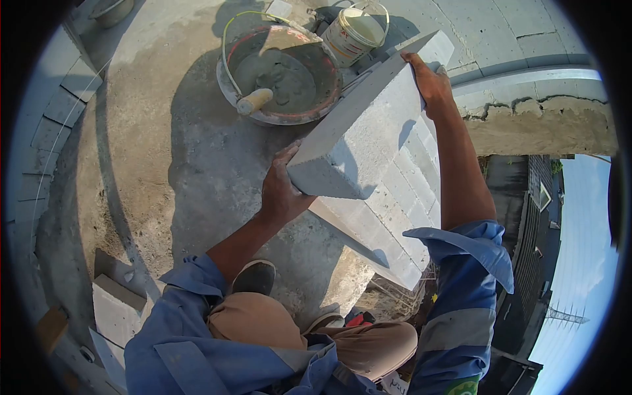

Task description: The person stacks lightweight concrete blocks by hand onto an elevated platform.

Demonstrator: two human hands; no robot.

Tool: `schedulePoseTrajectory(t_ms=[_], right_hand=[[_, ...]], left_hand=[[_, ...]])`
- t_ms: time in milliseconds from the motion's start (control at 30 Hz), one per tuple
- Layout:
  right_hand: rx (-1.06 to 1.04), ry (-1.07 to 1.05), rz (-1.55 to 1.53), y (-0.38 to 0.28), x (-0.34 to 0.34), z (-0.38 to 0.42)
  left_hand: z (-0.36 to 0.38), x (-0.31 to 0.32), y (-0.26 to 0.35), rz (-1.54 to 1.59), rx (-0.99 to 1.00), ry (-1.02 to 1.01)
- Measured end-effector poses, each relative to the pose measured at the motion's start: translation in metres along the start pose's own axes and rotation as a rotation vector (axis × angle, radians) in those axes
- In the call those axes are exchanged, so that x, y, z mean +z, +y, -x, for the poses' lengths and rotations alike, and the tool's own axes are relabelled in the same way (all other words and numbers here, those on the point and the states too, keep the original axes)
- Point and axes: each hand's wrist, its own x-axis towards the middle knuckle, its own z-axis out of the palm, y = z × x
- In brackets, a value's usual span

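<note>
A large pale grey concrete block (359,131) hangs tilted between my two hands, its far end raised toward the upper right. My left hand (280,187) cups the near lower end, fingers along its left side. At the far end, my right hand (428,82) grips the top edge, thumb and fingers around it. Below the block runs a low wall of similar blocks (388,224). Left of the block stands a round basin (230,99) with wet grey mortar (280,79) inside and a wire handle with a pale grip (255,101).
A white bucket (349,39) stands behind the basin. Loose blocks (115,306) lie at the lower left. A block wall (66,105) rises on the left, with a string along it. Past the low wall on the right is a drop toward dark roofs (526,217).
</note>
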Motion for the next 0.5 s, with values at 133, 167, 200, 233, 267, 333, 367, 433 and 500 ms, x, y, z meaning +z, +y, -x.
schedulePoseTrajectory(t_ms=[133,167,200,233,267,333,367,433,500], right_hand=[[0.031,0.076,0.049,0.000,0.003,-0.001],[0.030,0.086,0.035,0.000,0.002,-0.001],[0.015,0.089,0.056,0.001,0.001,-0.003],[0.000,0.086,0.081,0.003,0.002,-0.006],[0.006,0.080,0.077,0.010,0.003,-0.014],[-0.061,-0.102,0.006,0.020,-0.003,-0.027],[-0.077,-0.157,-0.017,0.028,-0.006,-0.032],[-0.081,0.106,0.096,0.019,0.000,-0.015],[-0.053,0.063,0.076,0.027,-0.010,0.003]], left_hand=[[-0.004,0.004,0.004,0.020,0.032,0.063],[-0.004,0.006,0.003,0.017,0.047,0.056],[-0.003,0.009,0.004,0.012,0.045,0.054],[-0.003,0.010,0.004,0.003,0.036,0.054],[0.000,0.011,0.002,-0.003,0.031,0.049],[0.002,0.015,0.002,-0.064,0.090,0.060],[0.003,0.019,0.001,-0.052,0.090,0.047],[0.006,0.022,-0.004,0.010,0.070,0.071],[0.013,0.023,-0.005,0.006,0.008,0.002]])
